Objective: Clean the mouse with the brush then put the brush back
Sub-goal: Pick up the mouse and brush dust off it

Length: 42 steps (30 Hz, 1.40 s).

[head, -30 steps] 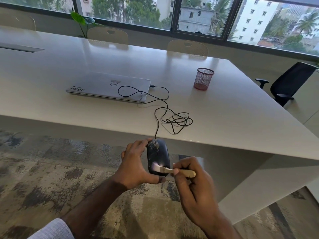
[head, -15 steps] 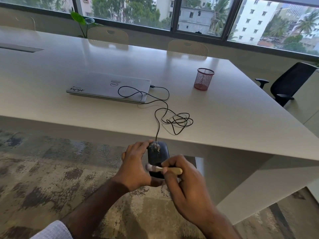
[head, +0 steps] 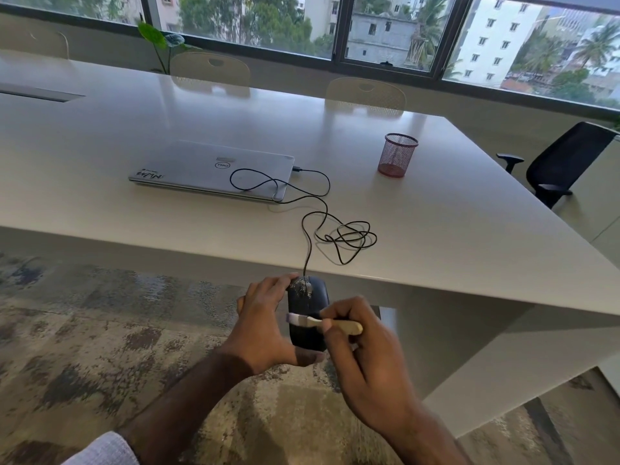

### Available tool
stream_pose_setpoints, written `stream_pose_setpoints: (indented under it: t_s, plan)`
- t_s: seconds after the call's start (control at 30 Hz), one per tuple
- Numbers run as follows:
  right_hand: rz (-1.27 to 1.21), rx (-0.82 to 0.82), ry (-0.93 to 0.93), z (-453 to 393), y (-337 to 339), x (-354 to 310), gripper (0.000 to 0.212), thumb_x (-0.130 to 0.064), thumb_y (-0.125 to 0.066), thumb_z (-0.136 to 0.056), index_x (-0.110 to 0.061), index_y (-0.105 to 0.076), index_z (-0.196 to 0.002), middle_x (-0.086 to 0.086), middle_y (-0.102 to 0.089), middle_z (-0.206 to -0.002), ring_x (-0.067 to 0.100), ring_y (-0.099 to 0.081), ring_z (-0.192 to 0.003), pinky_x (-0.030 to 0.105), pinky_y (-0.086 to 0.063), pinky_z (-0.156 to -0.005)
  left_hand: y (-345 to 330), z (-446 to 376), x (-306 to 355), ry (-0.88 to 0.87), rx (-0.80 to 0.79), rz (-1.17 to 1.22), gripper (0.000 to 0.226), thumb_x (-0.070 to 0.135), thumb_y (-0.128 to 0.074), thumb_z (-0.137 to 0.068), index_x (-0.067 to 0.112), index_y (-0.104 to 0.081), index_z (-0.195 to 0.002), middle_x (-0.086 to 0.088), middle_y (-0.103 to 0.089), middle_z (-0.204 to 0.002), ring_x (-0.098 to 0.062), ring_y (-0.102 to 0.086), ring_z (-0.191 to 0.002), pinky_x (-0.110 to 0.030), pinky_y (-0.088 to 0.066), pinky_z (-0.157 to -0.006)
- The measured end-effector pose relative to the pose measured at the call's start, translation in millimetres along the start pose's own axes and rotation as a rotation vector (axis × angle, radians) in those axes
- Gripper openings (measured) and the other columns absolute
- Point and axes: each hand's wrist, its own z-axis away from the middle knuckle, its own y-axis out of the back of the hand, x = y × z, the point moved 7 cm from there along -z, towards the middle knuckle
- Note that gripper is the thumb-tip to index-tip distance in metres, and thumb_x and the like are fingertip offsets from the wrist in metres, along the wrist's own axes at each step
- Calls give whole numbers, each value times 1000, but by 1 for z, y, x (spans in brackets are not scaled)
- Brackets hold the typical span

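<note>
We hold the black mouse [head: 307, 317] up in the air, just in front of the near edge of the big white table [head: 436, 229]. Our left hand [head: 265, 327] grips the mouse from its left side, with the fingers curled over the top end and the thumb tucked under the bottom end. There are pale specks of dust near the top of the mouse, by its wheel.

Our right hand [head: 362, 350] pinches the little brush [head: 322, 322] by its light wooden handle. The brush lies sideways across the middle of the mouse, and its white bristles touch the mouse on the left side. The bristles look a bit blurry.

A thin black cord [head: 335, 229] goes from the top of the mouse up onto the table. It makes a messy loop there, then runs over to the closed silver laptop [head: 201, 169] and plugs into its right side.

A red mesh cup [head: 398, 155] stands on the table, well apart from the laptop, off to the right. Pale chairs [head: 365, 94] sit at the far side of the table, under the window [head: 369, 28]. A black chair [head: 567, 162] is at the right. Under our arms we see a patchy grey carpet [head: 84, 330].
</note>
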Motion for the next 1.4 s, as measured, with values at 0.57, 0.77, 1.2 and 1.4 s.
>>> stream_pose_setpoints:
  t_s: [0.57, 0.77, 1.2, 1.4]
  plan:
    - [-56, 95, -2, 4, 7, 3, 5, -31, -53, -95, -34, -56, -97, -25, -56, -79, 2, -54, -66, 19, -36, -62, 2, -2, 1, 6, 12, 18, 133, 70, -81, -33, 35, -35, -152, 19, -40, -135, 0, -27, -119, -31, -29, -100]
    - [55, -21, 13, 3, -1, 3, 6, -29, -52, -96, -35, -54, -94, -27, -54, -80, 2, -54, -72, 16, -36, -65, 2, 0, 5, -10, 10, 11, 131, 72, -79, -34, 32, -37, -152, 15, -42, -134, -5, -31, -121, -32, -28, -99]
    - [3, -7, -17, 5, 0, 6, 6, -29, -53, -97, -34, -55, -94, -22, -56, -77, 7, -55, -68, 15, -35, -61, 4, 3, 11, -17, 7, 27, 129, 68, -82, -35, 34, -37, -151, 15, -43, -135, -4, -32, -120, -34, -29, -101]
    - [-201, 51, -51, 5, 11, 12, 7, -27, -56, -95, -32, -59, -91, -12, -63, -80, 8, -57, -70, 18, -44, -62, 6, 3, 8, -1, 15, 26, 126, 65, -82, -34, 36, -39, -148, 15, -43, -133, -11, -36, -122, -35, -34, -99]
